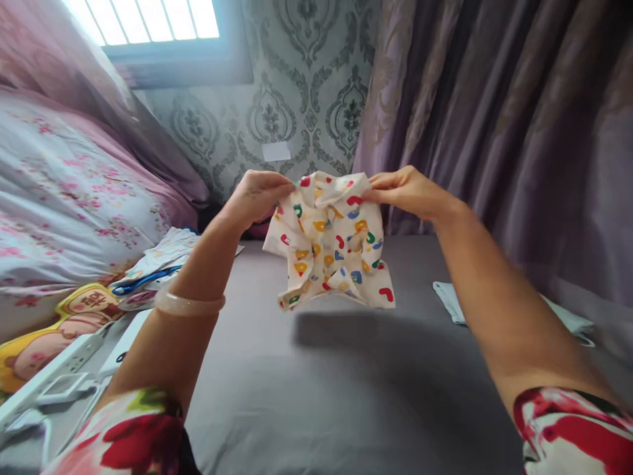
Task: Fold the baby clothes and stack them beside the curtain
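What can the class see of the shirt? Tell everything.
The shirt looks like thin, soft cloth, white with scattered red, yellow, blue and green prints. It has short sleeves and is creased. The left grip and right grip pinch its upper edge, one at either side; it hangs above the grey sheet.

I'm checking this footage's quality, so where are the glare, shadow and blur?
In the head view, the window glares, blown out to white; a soft-edged shadow lies on the gray sheet beneath the printed shirt; the right-hand curtain looks blurry toward the edge.
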Available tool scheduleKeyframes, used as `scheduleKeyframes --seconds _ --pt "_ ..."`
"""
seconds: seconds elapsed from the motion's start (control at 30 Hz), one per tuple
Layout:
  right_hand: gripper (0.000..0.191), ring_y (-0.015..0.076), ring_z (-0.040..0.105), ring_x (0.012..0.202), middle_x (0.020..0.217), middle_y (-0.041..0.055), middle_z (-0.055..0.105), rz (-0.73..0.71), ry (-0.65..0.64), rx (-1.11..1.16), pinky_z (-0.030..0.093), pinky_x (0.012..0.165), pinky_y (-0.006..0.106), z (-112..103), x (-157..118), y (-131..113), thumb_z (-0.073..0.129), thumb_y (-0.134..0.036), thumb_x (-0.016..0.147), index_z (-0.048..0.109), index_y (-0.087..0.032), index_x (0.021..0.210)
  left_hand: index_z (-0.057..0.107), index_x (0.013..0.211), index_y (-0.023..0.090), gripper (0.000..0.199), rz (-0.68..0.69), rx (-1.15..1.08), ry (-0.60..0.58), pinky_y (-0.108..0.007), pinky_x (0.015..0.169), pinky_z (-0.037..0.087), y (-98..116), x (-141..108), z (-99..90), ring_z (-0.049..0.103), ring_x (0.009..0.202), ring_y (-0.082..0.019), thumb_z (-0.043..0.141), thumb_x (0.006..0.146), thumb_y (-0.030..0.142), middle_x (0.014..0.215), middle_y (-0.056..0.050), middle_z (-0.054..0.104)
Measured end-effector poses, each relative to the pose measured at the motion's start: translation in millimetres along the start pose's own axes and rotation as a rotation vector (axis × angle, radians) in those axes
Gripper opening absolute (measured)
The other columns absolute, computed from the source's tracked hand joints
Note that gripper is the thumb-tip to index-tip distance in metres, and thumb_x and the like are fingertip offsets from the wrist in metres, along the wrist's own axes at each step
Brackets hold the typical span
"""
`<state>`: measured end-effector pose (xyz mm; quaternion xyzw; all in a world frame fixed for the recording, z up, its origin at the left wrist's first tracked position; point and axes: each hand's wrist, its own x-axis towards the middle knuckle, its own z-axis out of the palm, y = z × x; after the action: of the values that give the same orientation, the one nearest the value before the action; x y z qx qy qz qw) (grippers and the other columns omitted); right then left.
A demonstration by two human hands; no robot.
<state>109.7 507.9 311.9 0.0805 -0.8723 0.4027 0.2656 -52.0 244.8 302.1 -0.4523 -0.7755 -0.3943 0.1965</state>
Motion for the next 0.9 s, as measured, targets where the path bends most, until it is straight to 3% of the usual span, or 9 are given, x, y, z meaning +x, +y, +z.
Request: scheduleKeyframes --seconds 0.07,0.13,0.27,0.37,0.47,0.57,0.63,0.73,0.9 --pt "0.036 0.0213 0.069 0.082 0.079 0.0028 0.075 0.028 -0.14 0.029 0.057 0.07 0.032 -9.6 -4.9 3.8 0.079 -0.056 0.063 0.078 -0.024 0.08 0.071 0.088 0.017 0.033 -0.054 -0.275 -0.125 -0.037 0.076 0.049 -1.6 -4.6 -3.9 0.064 0.081 -0.022 0.062 0.078 0.047 0.076 -0.004 0.068" --pt "0.036 0.0209 0.069 0.077 0.076 0.0025 0.075 0.067 -0.16 0.031 0.057 0.068 0.032 -13.2 -3.1 14.3 0.078 -0.057 0.063 0.078 -0.024 0.077 0.072 0.084 0.018 0.031 -0.077 -0.313 -0.192 -0.036 0.072 0.049 -5.6 -4.5 -1.5 0.064 0.078 -0.022 0.064 0.074 0.047 0.073 -0.004 0.068" --pt "0.034 0.0218 0.069 0.07 0.072 0.0036 0.075 0.113 0.093 -0.032 0.055 0.061 0.03 0.6 12.9 34.8 0.082 -0.053 0.061 0.077 -0.021 0.071 0.071 0.072 0.017 0.02 -0.137 -0.046 0.018 -0.034 0.074 0.049 -7.7 7.4 15.8 0.064 0.081 -0.022 0.066 0.072 0.037 0.064 -0.003 0.065" --pt "0.034 0.0231 0.07 0.073 0.077 0.0042 0.076 0.093 0.167 0.047 0.057 0.061 0.031 6.8 10.6 25.9 0.082 -0.053 0.062 0.078 -0.022 0.076 0.071 0.078 0.015 0.023 -0.122 -0.134 0.144 -0.031 0.068 0.05 3.6 9.7 11.4 0.063 0.074 -0.019 0.064 0.076 0.037 0.063 -0.002 0.063" --pt "0.037 0.0232 0.071 0.078 0.086 0.004 0.076 0.079 0.1 0.229 0.059 0.067 0.034 -2.8 -5.0 5.1 0.082 -0.055 0.061 0.078 -0.024 0.082 0.071 0.087 0.017 0.03 -0.127 -0.407 0.015 -0.026 0.054 0.047 16.7 2.7 -13.2 0.059 0.057 -0.014 0.062 0.08 0.045 0.056 0.0 0.056" --pt "0.039 0.0218 0.071 0.074 0.085 0.0039 0.076 0.095 0.102 0.289 0.059 0.065 0.033 -13.0 -11.1 -3.0 0.081 -0.056 0.062 0.077 -0.024 0.083 0.07 0.085 0.018 0.03 -0.2 -0.467 -0.108 -0.024 0.045 0.043 19.2 -1.0 -29.6 0.054 0.047 -0.013 0.067 0.078 0.047 0.049 0.002 0.048" --pt "0.036 0.0199 0.069 0.066 0.077 0.003 0.076 0.112 0.117 0.221 0.057 0.057 0.029 -11.9 -5.7 2.0 0.083 -0.054 0.061 0.077 -0.023 0.078 0.07 0.079 0.017 0.025 -0.259 -0.385 -0.139 -0.024 0.043 0.042 13.7 1.8 -25.2 0.053 0.045 -0.013 0.073 0.073 0.041 0.048 0.002 0.049" --pt "0.033 0.0189 0.067 0.06 0.069 0.0013 0.074 0.101 0.131 0.132 0.053 0.048 0.027 -1.1 5.4 14.9 0.083 -0.053 0.061 0.077 -0.023 0.074 0.069 0.076 0.017 0.018 -0.278 -0.274 -0.126 -0.022 0.04 0.042 -0.7 9.0 -4.0 0.05 0.041 -0.011 0.07 0.073 0.036 0.047 0.001 0.053" --pt "0.036 0.0207 0.066 0.061 0.069 0.0012 0.073 0.036 0.14 0.048 0.052 0.047 0.028 6.7 9.5 25.2 0.079 -0.057 0.065 0.077 -0.023 0.078 0.068 0.077 0.018 0.018 -0.155 -0.165 0.067 -0.024 0.05 0.05 -12.1 9.9 16.0 0.057 0.049 -0.012 0.059 0.079 0.034 0.053 0.001 0.057"
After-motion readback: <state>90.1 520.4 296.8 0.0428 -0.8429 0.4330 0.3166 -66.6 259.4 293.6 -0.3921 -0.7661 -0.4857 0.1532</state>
